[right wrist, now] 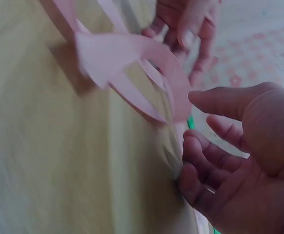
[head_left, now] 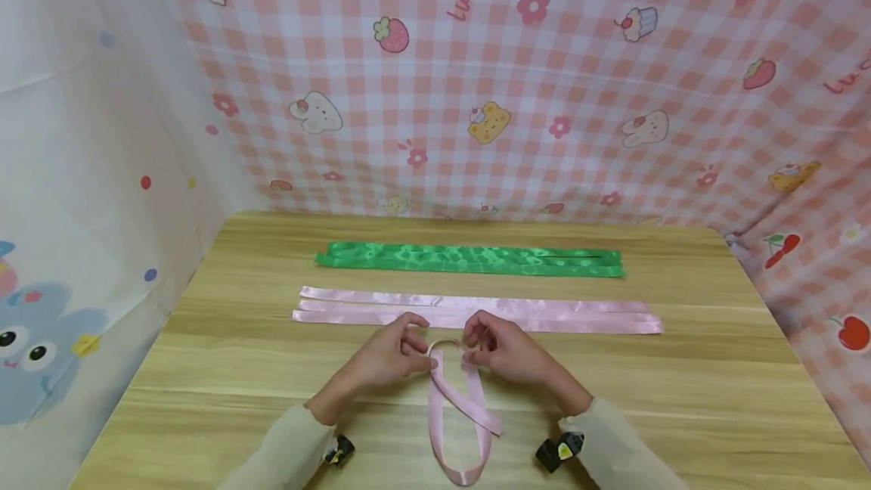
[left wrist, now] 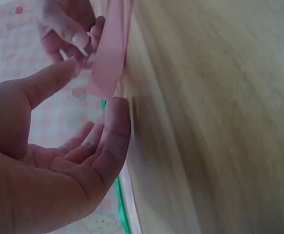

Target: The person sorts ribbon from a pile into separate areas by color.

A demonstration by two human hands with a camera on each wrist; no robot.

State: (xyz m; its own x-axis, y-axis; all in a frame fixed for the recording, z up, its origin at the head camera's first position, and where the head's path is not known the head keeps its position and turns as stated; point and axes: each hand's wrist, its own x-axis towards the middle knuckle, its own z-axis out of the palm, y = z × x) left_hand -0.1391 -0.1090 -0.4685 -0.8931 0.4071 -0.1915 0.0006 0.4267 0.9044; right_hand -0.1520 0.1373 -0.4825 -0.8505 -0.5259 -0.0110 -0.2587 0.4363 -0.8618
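In the head view a thin pale ring (head_left: 445,342) lies between both hands, with a pink ribbon (head_left: 465,477) looped down from it and one loose end crossing to the right. My left hand (head_left: 393,352) holds the ring's left side, its thumb tip against the ribbon. On the opposite side, my right hand (head_left: 509,350) has curled fingers at the ring and its thumb by the other strand. The left wrist view shows a pink ribbon end (left wrist: 108,63) beyond the left fingertips. A curved length of pink ribbon (right wrist: 173,83) meets the right thumb tip in the right wrist view.
Behind the hands, several pink ribbon strips (head_left: 558,312) lie side by side across the wooden table (head_left: 204,369). Green ribbon strips (head_left: 476,259) lie farther back. A pink checked cloth (head_left: 435,82) hangs at the table's back edge, and a white printed cloth (head_left: 88,134) at the left.
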